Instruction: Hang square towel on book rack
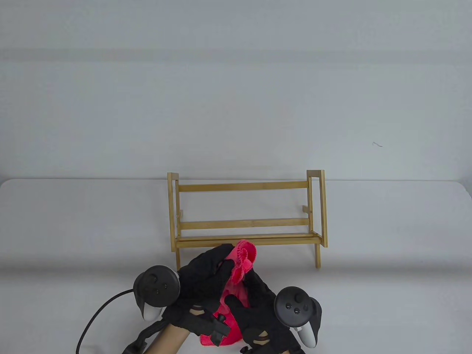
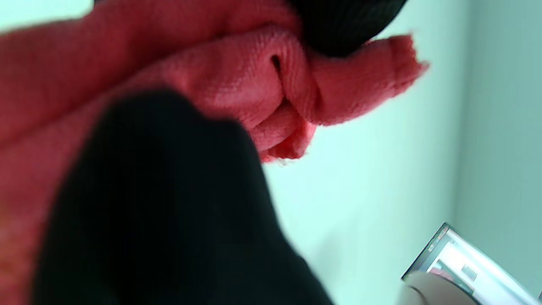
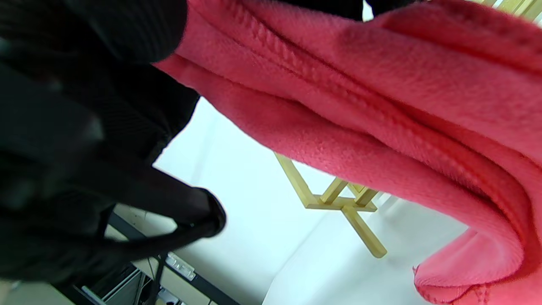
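White table (image 1: 73, 228) carries the book rack (image 1: 246, 217) at its middle; near the front edge my left hand (image 1: 206, 273) and right hand (image 1: 258, 306) grip the bunched pink towel (image 1: 243, 258).

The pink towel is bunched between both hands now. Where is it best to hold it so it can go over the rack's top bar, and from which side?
Judging from its bunched pose, grip the towel along its stitched edge, one hand near each corner: left hand, right hand. Spread it flat, then bring it from the near side over the book rack top bar.

Table (image 1: 73, 228) bears wooden rack (image 1: 246, 217).
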Tool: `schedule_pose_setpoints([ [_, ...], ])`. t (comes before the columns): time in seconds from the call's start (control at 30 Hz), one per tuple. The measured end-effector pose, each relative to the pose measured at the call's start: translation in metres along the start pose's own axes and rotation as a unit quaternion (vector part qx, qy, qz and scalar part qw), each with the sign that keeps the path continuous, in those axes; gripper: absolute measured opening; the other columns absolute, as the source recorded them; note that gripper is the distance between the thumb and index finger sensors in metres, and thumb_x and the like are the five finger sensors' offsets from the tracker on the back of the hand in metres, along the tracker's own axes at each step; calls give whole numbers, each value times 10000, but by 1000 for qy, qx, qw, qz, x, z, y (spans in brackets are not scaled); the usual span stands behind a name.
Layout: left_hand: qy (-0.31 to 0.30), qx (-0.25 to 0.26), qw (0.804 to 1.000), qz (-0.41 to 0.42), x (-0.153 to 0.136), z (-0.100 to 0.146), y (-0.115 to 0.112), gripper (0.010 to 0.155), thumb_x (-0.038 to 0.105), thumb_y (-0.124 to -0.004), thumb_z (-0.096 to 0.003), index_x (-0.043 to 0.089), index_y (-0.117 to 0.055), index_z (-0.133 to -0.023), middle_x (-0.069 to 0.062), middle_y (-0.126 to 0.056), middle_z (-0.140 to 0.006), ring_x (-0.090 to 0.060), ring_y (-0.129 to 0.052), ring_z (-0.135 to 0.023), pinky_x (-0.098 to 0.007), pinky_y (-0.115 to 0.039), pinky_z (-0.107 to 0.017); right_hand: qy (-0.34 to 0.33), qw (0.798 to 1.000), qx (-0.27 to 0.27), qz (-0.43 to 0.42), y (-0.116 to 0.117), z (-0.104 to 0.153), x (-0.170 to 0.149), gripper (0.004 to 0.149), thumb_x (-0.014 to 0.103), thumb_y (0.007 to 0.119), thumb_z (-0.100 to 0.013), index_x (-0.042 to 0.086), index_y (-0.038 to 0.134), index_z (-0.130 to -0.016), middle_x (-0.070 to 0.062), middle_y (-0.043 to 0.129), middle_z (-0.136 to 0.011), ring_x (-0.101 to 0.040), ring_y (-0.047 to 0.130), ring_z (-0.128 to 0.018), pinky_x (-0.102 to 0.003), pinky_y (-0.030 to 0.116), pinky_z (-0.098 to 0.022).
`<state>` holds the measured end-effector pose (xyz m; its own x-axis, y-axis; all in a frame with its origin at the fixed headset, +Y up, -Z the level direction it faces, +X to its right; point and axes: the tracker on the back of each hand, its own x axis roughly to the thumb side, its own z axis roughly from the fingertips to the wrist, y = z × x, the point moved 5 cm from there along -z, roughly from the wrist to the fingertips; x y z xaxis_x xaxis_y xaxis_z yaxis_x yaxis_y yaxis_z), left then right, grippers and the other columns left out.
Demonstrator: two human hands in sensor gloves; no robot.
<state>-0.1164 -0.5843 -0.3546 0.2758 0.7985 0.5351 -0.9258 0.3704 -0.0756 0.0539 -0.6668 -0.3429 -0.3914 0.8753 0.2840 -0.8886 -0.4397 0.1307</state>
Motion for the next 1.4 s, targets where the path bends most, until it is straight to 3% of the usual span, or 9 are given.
schedule_pose_setpoints([
  [0.1, 19, 4, 998, 56, -12, 4, -7, 472, 343, -730, -543, 139, -680, -966, -153, -816, -866, -343, -872, -742, -500, -739, -564, 11, 999, -29, -17, -8, 1, -5, 755, 491, 742, -442, 207, 355, -1024, -54, 513, -1026, -289, 667, -944, -518, 495, -719],
  [0.27, 28, -50, 992, 111, -23, 11, -24, 529, 392, -721, -555, 149, -612, -1013, -153, -737, -947, -349, -792, -834, -510, -705, -603, 33, 996, -84, -17, -22, 3, -11, 675, 474, 755, -441, 194, 483, -991, -55, 638, -957, -274, 773, -857, -505, 561, -688],
  [0.5, 20, -121, 984, 126, -28, 21, -43, 614, 469, -669, -572, 146, -512, -1070, -171, -551, -1066, -394, -583, -971, -554, -591, -677, 59, 991, -116, -11, -31, 3, -22, 561, 441, 761, -441, 185, 639, -925, -60, 776, -860, -271, 881, -742, -498, 634, -637],
  [0.73, 15, -152, 984, 89, -31, 22, -35, 606, 458, -659, -578, 139, -515, -1072, -184, -511, -1078, -426, -545, -981, -581, -560, -682, 61, 990, -124, -9, -34, 3, -22, 530, 447, 754, -446, 208, 663, -910, -39, 799, -842, -252, 898, -724, -484, 648, -634],
  [0.9, 35, -126, 990, 43, -50, 25, -1, 600, 440, -659, -579, 118, -522, -1066, -203, -495, -1076, -450, -524, -976, -595, -540, -682, 69, 988, -138, -22, -43, 4, -26, 533, 450, 752, -447, 205, 661, -911, -40, 799, -842, -252, 898, -723, -484, 647, -634],
  [1.13, 41, -43, 994, -96, -77, 40, 73, 586, 433, -664, -576, 108, -553, -1051, -207, -540, -1056, -453, -564, -955, -590, -565, -668, 69, 984, -160, -23, -52, 7, -29, 536, 455, 756, -443, 199, 668, -905, -40, 807, -833, -249, 907, -712, -482, 653, -629],
  [1.23, 48, 20, 982, -182, -95, 50, 108, 575, 416, -677, -566, 91, -585, -1031, -218, -575, -1031, -464, -595, -926, -588, -580, -652, 68, 983, -170, -18, -55, 8, -29, 538, 453, 758, -441, 193, 670, -903, -41, 810, -829, -251, 907, -708, -482, 654, -628],
  [1.33, 77, 21, 957, -278, -114, 59, 122, 570, 421, -673, -564, 102, -583, -1028, -209, -578, -1028, -451, -608, -923, -577, -591, -651, 71, 981, -182, -15, -59, 10, -29, 537, 454, 759, -440, 194, 671, -902, -42, 811, -828, -250, 908, -708, -482, 655, -628],
  [1.4, 99, -3, 958, -269, -126, 60, 119, 573, 420, -673, -565, 99, -579, -1030, -210, -572, -1030, -454, -599, -926, -580, -586, -652, 71, 980, -187, -9, -61, 10, -28, 536, 455, 756, -443, 197, 667, -905, -39, 808, -831, -248, 905, -712, -480, 652, -631],
])
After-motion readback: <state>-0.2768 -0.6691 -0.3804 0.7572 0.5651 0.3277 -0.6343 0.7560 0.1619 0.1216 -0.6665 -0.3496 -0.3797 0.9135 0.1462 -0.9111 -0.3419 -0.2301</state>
